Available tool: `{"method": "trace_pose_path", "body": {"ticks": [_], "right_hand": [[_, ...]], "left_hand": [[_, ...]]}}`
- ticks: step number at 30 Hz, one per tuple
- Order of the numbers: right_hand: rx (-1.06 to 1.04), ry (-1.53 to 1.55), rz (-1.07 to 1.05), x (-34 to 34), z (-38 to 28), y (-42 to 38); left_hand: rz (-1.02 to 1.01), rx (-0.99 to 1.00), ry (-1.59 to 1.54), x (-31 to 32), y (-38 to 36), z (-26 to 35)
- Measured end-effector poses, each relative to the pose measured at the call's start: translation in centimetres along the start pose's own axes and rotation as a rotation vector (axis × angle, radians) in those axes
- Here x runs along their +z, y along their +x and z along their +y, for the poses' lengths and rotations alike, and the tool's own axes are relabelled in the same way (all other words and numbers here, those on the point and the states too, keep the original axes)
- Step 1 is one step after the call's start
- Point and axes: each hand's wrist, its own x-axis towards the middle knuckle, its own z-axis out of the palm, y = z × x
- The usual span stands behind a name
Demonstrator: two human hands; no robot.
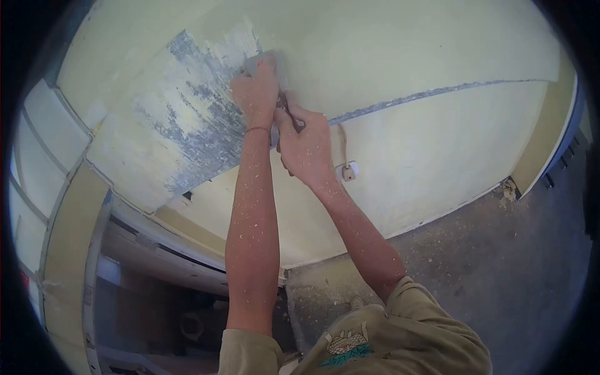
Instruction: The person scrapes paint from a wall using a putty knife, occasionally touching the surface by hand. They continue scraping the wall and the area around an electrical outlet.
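Note:
A paint scraper with a grey blade and a dark handle is pressed against the pale green wall. My left hand is closed on the scraper near its blade, with the fingertips partly hidden. Behind it, my right hand wraps round the handle. To the left of the blade lies a rough patch where the paint is stripped down to grey and white. Small pale flakes cling to both forearms.
A white wall socket with a cable sits below the right hand. A grey stripe crosses the wall. Paint flakes litter the concrete floor. On the left are a door frame and a dark opening.

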Motion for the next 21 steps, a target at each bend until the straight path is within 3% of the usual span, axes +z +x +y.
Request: {"method": "trace_pose_path", "body": {"ticks": [4, 7, 9, 14, 21], "right_hand": [[0.104, -0.114, -0.042, -1.7, 1.1, -0.9], [0.021, -0.12, -0.012, -2.4, 3.7, -3.9], [0.118, -0.144, -0.02, -2.8, 5.0, -5.0], [0.118, -0.138, -0.026, -3.3, 5.8, -5.8], [0.143, -0.052, -0.096, -2.2, 3.5, -1.8]], "left_hand": [[-0.011, 0.052, -0.021, 1.4, -0.7, -3.9], [-0.047, -0.085, -0.098, 1.3, -4.1, -6.6], [-0.052, -0.137, -0.162, 1.6, -5.1, -8.3], [-0.076, -0.248, -0.315, 2.8, -5.4, -11.0], [-0.012, -0.067, -0.224, 1.7, -2.7, -5.0]]}}
